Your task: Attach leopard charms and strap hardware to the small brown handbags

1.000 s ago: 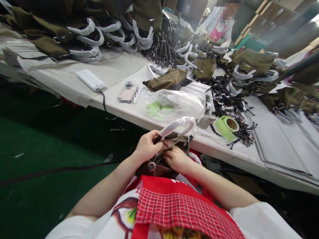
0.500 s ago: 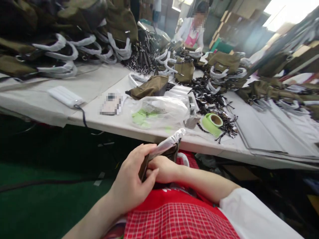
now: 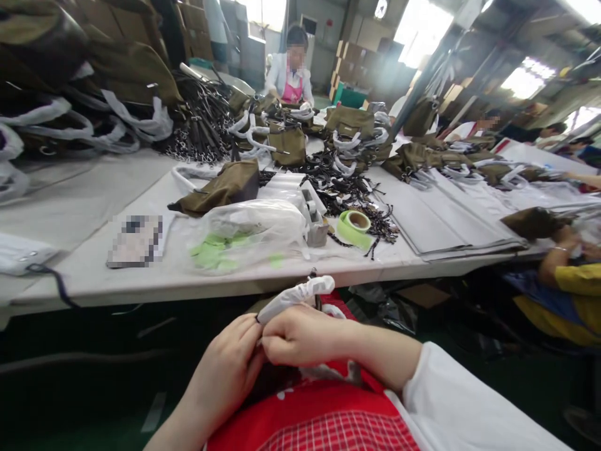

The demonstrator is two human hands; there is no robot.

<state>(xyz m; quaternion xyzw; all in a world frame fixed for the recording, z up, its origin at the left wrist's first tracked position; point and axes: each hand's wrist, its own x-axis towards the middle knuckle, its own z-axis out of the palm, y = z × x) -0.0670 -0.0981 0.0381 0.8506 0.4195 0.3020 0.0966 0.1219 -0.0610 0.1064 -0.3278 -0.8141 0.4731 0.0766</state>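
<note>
An olive handbag, mostly hidden behind my hands, rests in my lap against the red apron (image 3: 323, 401). Its handle (image 3: 295, 295), wrapped in white paper or film, rises above my knuckles. My left hand (image 3: 230, 354) is closed at the bag's near left edge, fingers bent over it. Pressed up against those fingers, my right hand (image 3: 298, 333) is curled into a fist at the bag's top, under the wrapped handle. Whatever sits between the right fingers is hidden.
On the white table (image 3: 154, 282) ahead lie a phone (image 3: 134, 241), a clear plastic bag (image 3: 253, 235) with green pieces, a green tape roll (image 3: 354, 228), an olive bag (image 3: 220, 188) and heaped black straps (image 3: 200, 116). Co-workers sit across (image 3: 291, 78) and at right (image 3: 563, 294).
The view has turned to the right, bringing a yellow-sleeved co-worker in. My right hand has come up out of the bag's opening, and my left fingers have closed in against it.
</note>
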